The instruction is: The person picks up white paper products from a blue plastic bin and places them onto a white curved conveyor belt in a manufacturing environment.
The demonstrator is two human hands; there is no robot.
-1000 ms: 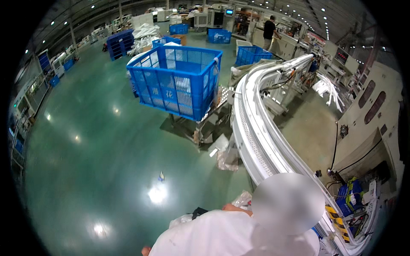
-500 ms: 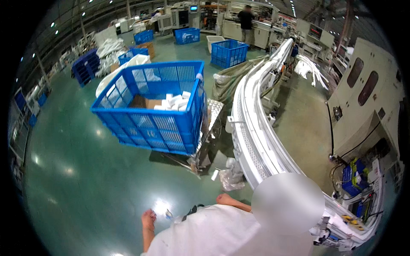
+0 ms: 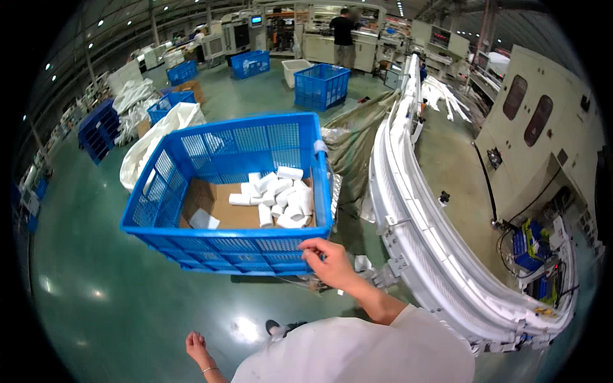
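My right hand (image 3: 329, 262) reaches forward at the near right corner of a large blue plastic crate (image 3: 223, 233), its fingers half bent, the thumb apart and nothing visible in it. Whether it touches the rim I cannot tell. Inside the crate, many white rolls (image 3: 278, 191) are heaped on the right over a brown cardboard sheet (image 3: 237, 217). A flat white piece (image 3: 204, 219) lies at the crate's left. Low beside my body hangs my left hand (image 3: 196, 348), loosely open and empty, with a band on its wrist.
A curved white conveyor (image 3: 408, 217) runs along my right, beside a tall beige machine cabinet (image 3: 543, 121). Beyond the crate stand a white sack (image 3: 159, 140), a smaller blue crate (image 3: 321, 86) and a white bin (image 3: 295, 71). A person in dark clothes (image 3: 343, 35) stands at far machines.
I have come closer to the large crate, and more of its contents show. My right hand has risen from near my body to the crate's near right corner.
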